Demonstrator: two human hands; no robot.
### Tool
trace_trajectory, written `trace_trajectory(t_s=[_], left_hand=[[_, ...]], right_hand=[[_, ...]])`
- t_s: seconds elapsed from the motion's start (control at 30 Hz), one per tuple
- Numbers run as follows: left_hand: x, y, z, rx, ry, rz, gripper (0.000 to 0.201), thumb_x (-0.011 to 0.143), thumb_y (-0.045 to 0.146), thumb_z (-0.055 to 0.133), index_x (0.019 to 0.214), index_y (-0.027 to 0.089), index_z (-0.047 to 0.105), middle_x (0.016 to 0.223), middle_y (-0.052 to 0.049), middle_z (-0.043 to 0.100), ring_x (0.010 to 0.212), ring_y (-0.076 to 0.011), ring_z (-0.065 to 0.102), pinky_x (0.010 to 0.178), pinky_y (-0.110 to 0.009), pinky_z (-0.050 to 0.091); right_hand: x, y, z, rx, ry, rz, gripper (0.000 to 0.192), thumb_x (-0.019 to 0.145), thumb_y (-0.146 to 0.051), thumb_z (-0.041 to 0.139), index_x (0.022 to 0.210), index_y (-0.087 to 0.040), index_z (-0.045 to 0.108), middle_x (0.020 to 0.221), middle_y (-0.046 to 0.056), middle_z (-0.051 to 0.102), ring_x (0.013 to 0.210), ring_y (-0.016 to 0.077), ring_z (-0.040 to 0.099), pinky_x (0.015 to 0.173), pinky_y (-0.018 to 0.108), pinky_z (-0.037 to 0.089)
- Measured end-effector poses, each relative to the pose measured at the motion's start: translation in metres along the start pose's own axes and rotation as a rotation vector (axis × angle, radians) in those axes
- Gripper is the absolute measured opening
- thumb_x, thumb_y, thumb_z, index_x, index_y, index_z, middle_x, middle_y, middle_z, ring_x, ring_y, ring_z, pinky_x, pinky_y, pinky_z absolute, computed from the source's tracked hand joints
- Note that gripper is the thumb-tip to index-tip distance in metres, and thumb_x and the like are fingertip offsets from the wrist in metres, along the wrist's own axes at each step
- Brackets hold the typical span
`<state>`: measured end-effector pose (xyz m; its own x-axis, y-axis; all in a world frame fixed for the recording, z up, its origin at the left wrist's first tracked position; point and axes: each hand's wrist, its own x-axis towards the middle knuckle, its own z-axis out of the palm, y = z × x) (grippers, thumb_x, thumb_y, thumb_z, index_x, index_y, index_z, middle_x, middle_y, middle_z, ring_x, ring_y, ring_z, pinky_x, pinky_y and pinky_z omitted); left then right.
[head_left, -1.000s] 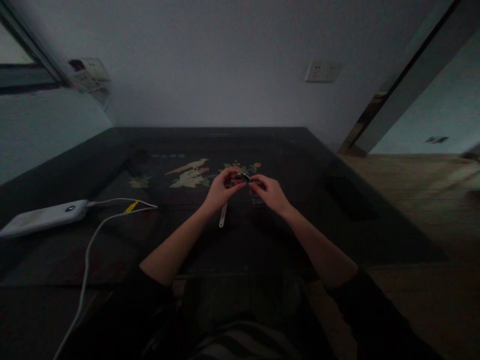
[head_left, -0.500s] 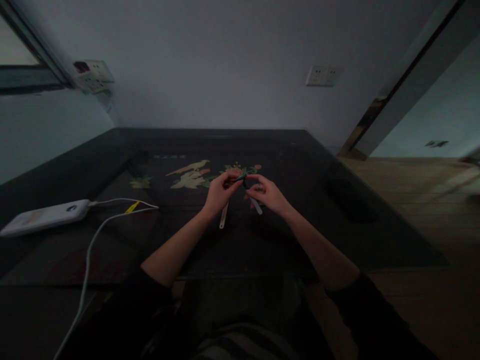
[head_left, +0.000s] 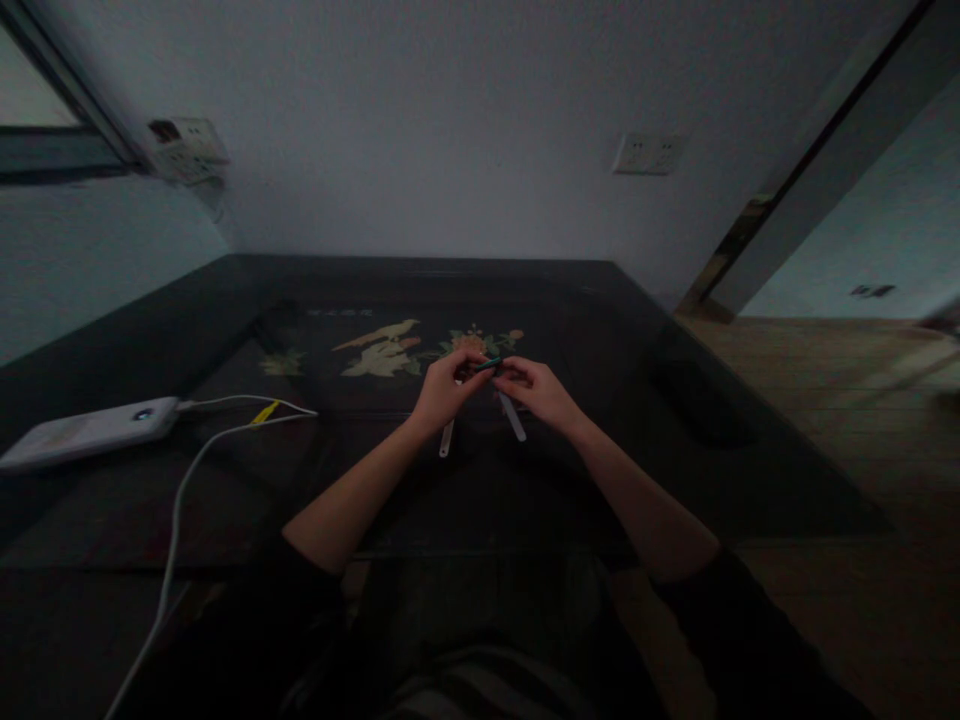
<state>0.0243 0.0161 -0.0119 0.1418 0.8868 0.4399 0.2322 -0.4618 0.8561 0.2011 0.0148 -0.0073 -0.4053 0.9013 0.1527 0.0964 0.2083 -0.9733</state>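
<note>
White and flat, a power bank (head_left: 86, 432) lies at the left edge of the frame on the dark worktop (head_left: 225, 490). A white cable (head_left: 184, 480) with a yellow tag runs from it toward the lower left. In the middle of the frame the left hand (head_left: 441, 392) and the right hand (head_left: 538, 390) meet above the worktop. Both are closed on a small dark thing (head_left: 486, 366), pinching it between their fingertips; the picture is too dark to tell what it is. A pale strip (head_left: 448, 437) pokes out below the left hand. Another pale strip (head_left: 514, 418) pokes out below the right hand. At the upper right, a wall socket (head_left: 646, 153) sits on the grey wall.
</note>
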Motion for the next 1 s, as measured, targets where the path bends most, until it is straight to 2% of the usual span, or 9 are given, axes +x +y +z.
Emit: trace_trajectory(t_s=[0.23,0.43,0.5,0.63,0.7,0.8,0.9,1.0], left_hand=[[0.0,-0.001,0.0,0.02,-0.019,0.009,0.016,0.076,0.029,0.067,0.086,0.016,0.066,0.079,-0.003,0.067,0.071,-0.0131,0.06,0.065,-0.024,0.046],[-0.001,-0.001,0.0,-0.024,-0.049,0.0,0.023,0.078,0.029,0.066,0.097,0.016,0.064,0.078,-0.001,0.063,0.071,-0.0124,0.058,0.061,-0.022,0.042],[-0.001,0.0,0.0,-0.04,-0.046,-0.004,0.024,0.079,0.029,0.065,0.099,0.017,0.063,0.074,0.0,0.06,0.068,-0.0116,0.056,0.059,-0.022,0.04],[0.0,0.0,-0.001,-0.033,-0.045,-0.021,0.021,0.083,0.031,0.061,0.098,0.017,0.063,0.065,0.003,0.053,0.057,-0.0099,0.047,0.054,-0.022,0.035],[0.0,-0.001,-0.001,0.004,-0.059,-0.021,0.02,0.083,0.031,0.06,0.096,0.017,0.063,0.062,0.003,0.051,0.054,-0.0097,0.045,0.052,-0.022,0.033],[-0.002,-0.003,0.001,0.089,-0.095,0.004,0.019,0.084,0.032,0.058,0.093,0.017,0.065,0.064,0.002,0.054,0.057,-0.0105,0.047,0.054,-0.023,0.036],[-0.005,-0.007,0.005,0.2,-0.153,0.041,0.019,0.086,0.033,0.055,0.092,0.018,0.065,0.069,0.001,0.059,0.062,-0.0116,0.053,0.058,-0.023,0.041],[-0.009,-0.01,0.009,0.355,-0.259,0.076,0.018,0.088,0.03,0.052,0.094,0.018,0.064,0.076,-0.001,0.064,0.066,-0.0125,0.056,0.063,-0.024,0.043]], right_hand=[[0.0,0.0,-0.001,-0.059,0.02,-0.025,0.032,0.076,-0.037,0.067,0.1,-0.016,0.062,0.068,-0.002,0.058,0.055,0.0122,0.057,0.05,0.024,0.047],[0.002,0.003,-0.002,-0.098,0.019,-0.026,0.033,0.076,-0.038,0.066,0.1,-0.016,0.061,0.069,-0.001,0.059,0.055,0.013,0.057,0.05,0.025,0.045],[0.004,0.005,-0.007,-0.167,0.071,-0.04,0.031,0.077,-0.036,0.065,0.099,-0.015,0.061,0.067,-0.001,0.059,0.056,0.0133,0.056,0.051,0.025,0.043],[0.007,0.008,-0.025,-0.457,0.283,-0.064,0.019,0.079,-0.027,0.062,0.093,-0.015,0.065,0.062,-0.001,0.057,0.057,0.0135,0.053,0.057,0.026,0.039],[0.007,0.01,-0.034,-0.643,0.365,-0.026,0.017,0.078,-0.023,0.061,0.093,-0.016,0.066,0.064,0.0,0.059,0.06,0.0147,0.054,0.058,0.027,0.038],[0.005,0.014,-0.041,-0.86,0.399,0.086,0.018,0.08,-0.021,0.06,0.096,-0.017,0.066,0.074,0.005,0.065,0.067,0.0178,0.058,0.061,0.028,0.038],[0.003,0.017,-0.041,-1.001,0.343,0.202,0.021,0.082,-0.024,0.058,0.102,-0.019,0.065,0.085,0.009,0.069,0.077,0.0215,0.063,0.064,0.029,0.04],[0.003,0.018,-0.039,-1.084,0.251,0.329,0.023,0.085,-0.026,0.055,0.106,-0.02,0.062,0.096,0.011,0.07,0.089,0.0246,0.066,0.069,0.03,0.042]])
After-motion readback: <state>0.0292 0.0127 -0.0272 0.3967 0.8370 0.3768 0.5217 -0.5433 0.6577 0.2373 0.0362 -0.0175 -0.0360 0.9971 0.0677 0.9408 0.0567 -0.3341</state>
